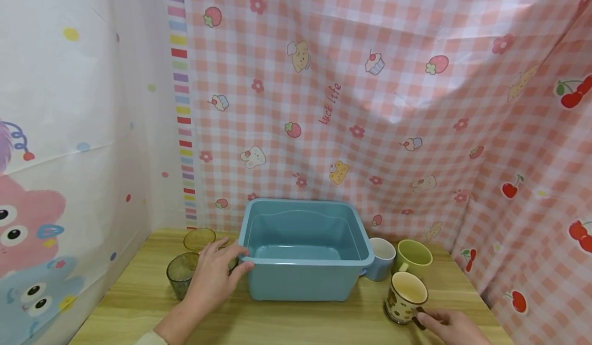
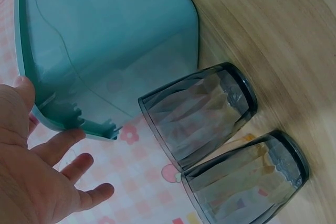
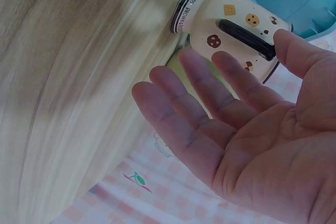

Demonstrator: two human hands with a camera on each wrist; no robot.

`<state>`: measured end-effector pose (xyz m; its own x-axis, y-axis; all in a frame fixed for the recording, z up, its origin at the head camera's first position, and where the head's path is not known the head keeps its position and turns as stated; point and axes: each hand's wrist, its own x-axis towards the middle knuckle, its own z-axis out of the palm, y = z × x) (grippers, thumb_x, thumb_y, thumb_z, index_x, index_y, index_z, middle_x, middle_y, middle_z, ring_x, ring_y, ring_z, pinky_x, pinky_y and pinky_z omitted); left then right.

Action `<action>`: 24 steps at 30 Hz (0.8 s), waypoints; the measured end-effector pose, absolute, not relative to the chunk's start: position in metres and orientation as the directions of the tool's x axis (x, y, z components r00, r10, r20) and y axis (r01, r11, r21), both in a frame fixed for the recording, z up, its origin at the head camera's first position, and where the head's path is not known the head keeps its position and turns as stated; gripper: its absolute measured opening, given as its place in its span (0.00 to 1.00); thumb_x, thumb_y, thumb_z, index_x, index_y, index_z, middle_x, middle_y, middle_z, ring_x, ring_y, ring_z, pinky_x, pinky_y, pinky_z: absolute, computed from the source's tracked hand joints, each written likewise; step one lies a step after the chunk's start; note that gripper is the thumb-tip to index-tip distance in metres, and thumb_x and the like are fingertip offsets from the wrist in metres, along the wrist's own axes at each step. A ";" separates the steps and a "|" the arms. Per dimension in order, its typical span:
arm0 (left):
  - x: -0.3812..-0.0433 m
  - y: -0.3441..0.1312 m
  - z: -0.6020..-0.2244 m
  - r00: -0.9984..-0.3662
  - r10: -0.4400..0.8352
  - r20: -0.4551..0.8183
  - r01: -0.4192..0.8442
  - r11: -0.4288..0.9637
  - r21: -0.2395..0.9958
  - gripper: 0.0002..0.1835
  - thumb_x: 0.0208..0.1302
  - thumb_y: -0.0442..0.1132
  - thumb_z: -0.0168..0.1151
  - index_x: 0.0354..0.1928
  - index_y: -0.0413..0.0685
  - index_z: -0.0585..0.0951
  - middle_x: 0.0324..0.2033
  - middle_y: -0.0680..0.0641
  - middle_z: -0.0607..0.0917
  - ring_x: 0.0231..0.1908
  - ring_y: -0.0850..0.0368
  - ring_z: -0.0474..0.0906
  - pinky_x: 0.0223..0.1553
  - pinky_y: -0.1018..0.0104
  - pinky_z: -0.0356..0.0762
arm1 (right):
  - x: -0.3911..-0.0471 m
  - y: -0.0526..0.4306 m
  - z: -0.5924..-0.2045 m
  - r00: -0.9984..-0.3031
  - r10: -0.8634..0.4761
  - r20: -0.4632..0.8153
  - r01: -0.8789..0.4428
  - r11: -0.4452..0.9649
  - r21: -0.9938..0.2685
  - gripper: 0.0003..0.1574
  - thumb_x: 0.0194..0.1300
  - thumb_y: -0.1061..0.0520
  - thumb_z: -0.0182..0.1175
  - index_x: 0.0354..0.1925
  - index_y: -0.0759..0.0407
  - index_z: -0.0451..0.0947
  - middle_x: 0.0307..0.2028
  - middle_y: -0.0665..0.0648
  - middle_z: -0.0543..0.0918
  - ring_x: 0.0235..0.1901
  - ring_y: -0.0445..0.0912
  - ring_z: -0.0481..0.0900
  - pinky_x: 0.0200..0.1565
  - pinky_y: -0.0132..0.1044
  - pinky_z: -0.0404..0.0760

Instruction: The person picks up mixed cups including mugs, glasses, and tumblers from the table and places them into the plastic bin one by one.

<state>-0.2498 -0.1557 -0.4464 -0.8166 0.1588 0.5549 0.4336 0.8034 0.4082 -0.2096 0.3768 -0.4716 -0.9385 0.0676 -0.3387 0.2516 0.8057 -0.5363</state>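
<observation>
A blue plastic bin stands in the middle of the table. My left hand touches its near left corner with thumb and index finger, the other fingers spread. Dark ribbed glasses stand beside that hand in the left wrist view, one partly covered by the hand in the head view. Behind it shows an amber glass. At the right, a cream mug with cookie pictures stands with its brown handle towards my right hand. The thumb is at that handle, and the fingers are extended in the right wrist view.
A blue-and-white mug and a green mug stand right of the bin, behind the cookie mug. Pink checked cloth hangs behind the wooden table. White patterned cloth hangs on the left.
</observation>
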 end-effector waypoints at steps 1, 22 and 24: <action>-0.250 -0.156 -0.447 -0.817 0.159 0.555 0.433 0.803 0.408 0.11 0.66 0.50 0.75 0.47 0.62 0.86 0.46 0.53 0.93 0.68 0.31 0.77 0.69 0.18 0.64 | -0.210 0.378 -0.472 -0.936 0.070 -0.345 0.261 0.797 -0.545 0.49 0.74 0.27 0.60 0.62 0.71 0.81 0.51 0.68 0.90 0.49 0.60 0.89 0.51 0.58 0.87; -0.249 -0.155 -0.447 -0.819 0.150 0.554 0.427 0.805 0.413 0.11 0.65 0.50 0.75 0.47 0.62 0.86 0.46 0.53 0.93 0.69 0.31 0.77 0.69 0.19 0.64 | -0.203 0.395 -0.480 -0.876 -0.168 -0.452 0.360 0.395 -0.845 0.46 0.84 0.38 0.52 0.67 0.83 0.69 0.50 0.72 0.90 0.50 0.56 0.91 0.52 0.52 0.90; -0.249 -0.155 -0.447 -0.820 0.149 0.552 0.426 0.804 0.415 0.11 0.65 0.50 0.75 0.47 0.62 0.86 0.46 0.53 0.93 0.68 0.31 0.77 0.70 0.19 0.64 | -0.204 0.398 -0.482 -0.864 -0.220 -0.453 0.368 0.338 -0.866 0.43 0.85 0.39 0.51 0.66 0.80 0.72 0.51 0.69 0.91 0.51 0.54 0.91 0.53 0.51 0.90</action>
<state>-0.2492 -0.1546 -0.4467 -0.8204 0.1494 0.5520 0.4256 0.8042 0.4149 -0.2041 0.3981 -0.4820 -0.8639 -0.2199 -0.4532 0.3684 0.3379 -0.8661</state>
